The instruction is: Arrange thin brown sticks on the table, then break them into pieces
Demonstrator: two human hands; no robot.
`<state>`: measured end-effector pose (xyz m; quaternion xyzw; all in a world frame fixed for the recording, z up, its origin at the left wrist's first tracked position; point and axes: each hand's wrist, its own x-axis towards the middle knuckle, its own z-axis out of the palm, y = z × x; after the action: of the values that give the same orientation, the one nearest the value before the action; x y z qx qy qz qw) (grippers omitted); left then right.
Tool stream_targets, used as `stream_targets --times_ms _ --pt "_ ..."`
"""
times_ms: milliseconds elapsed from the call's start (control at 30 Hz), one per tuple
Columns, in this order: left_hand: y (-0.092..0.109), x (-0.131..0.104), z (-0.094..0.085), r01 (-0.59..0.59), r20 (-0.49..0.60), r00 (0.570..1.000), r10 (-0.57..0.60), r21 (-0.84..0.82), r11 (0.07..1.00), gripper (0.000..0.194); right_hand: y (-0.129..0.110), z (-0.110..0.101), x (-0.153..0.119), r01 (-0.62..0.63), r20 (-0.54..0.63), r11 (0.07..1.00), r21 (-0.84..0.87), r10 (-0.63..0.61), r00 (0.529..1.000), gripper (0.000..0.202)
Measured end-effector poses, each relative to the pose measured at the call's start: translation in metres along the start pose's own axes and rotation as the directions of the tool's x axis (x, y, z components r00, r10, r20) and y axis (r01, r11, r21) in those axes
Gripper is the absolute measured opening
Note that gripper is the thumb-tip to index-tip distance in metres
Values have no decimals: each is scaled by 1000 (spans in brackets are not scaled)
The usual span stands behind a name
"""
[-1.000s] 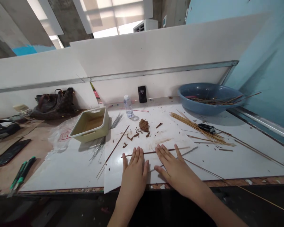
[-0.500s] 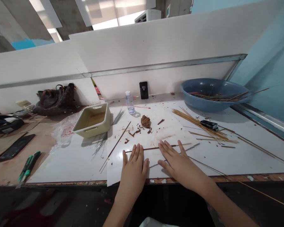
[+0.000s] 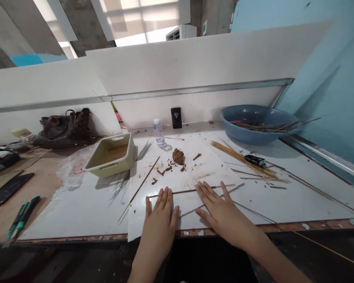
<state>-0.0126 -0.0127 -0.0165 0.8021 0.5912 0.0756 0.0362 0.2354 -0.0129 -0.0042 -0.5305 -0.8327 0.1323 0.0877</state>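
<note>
Both hands lie flat, palms down, over one thin stick coated in brown paste (image 3: 184, 192), on white paper. My left hand (image 3: 159, 220) covers its left part, fingers straight and the thumb apart. Over the bare right part, my right hand (image 3: 220, 210) is spread, with fingertips just past the stick. A thin grey strip (image 3: 191, 212) runs slantwise between and under the hands. Beyond them sits a lump of brown paste (image 3: 178, 156) among crumbs and small broken bits. Another coated stick (image 3: 144, 179) lies slantwise to the left.
A yellow-green bin (image 3: 125, 161) stands left, near a clear water bottle (image 3: 159, 133). A phone (image 3: 176, 118) leans on the white partition. At right are a blue basin (image 3: 250, 135) holding sticks and a bundle of bare sticks (image 3: 238, 157). Green-black cutters (image 3: 23, 218) lie far left.
The head view has shifted slightly, so the table sits lower in the picture. Both hands stay flat on the coated stick, with little visible movement along the paper.
</note>
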Motion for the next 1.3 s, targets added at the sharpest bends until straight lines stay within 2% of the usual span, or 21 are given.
stream_targets --times_ms 100,167,233,367,433,500,633,700,767,900,967,1033,1167,1233,1300 --pt "4 26 -13 57 41 998 -57 -5 998 57 5 -8 26 -27 5 999 -17 27 1000 72" --pt "5 30 -17 76 53 996 -75 -4 997 57 5 -9 32 -45 -1 999 -27 45 999 73" --pt "4 20 -16 63 49 997 -63 0 998 58 2 -5 22 -52 -6 998 -26 52 999 76" --pt "-3 -17 -3 0 18 1000 0 15 1000 61 -4 13 -15 -3 -61 1000 -12 2 998 80" --pt "-7 -21 1 -18 9 1000 18 24 1000 61 -2 16 -19 10 -79 1000 -17 -11 997 80" --pt "-9 -9 -2 -17 9 1000 17 24 1000 61 3 11 -8 2 -53 1000 -23 -3 999 79" --pt "-8 33 -16 27 22 999 -27 -4 1000 56 10 -8 29 -46 32 998 -32 47 998 73" --pt "-7 40 -20 29 45 999 -28 -13 1000 56 10 -9 33 -64 30 997 -50 66 997 74" --pt "-7 29 -19 21 49 999 -21 -8 1000 57 7 -3 19 -60 10 997 -49 61 998 78" --pt "-9 -14 -6 -9 -6 1000 9 20 1000 61 3 14 -22 -4 -36 1000 -10 4 999 80" --pt "-10 -20 -4 -16 -8 1000 16 24 1000 62 4 14 -27 6 -22 1000 1 -6 1000 79" --pt "-10 -9 -8 -12 23 1000 11 11 1000 61 7 7 -16 -9 11 1000 4 8 1000 78" --pt "-8 29 -20 51 58 997 -50 -7 999 56 10 -8 19 -88 58 996 -23 89 994 76" --pt "-6 32 -22 67 46 997 -66 -4 998 55 8 -9 21 -108 57 994 -36 110 992 77" --pt "-5 19 -18 61 26 998 -61 12 998 56 5 -4 9 -95 44 995 -35 97 994 78"
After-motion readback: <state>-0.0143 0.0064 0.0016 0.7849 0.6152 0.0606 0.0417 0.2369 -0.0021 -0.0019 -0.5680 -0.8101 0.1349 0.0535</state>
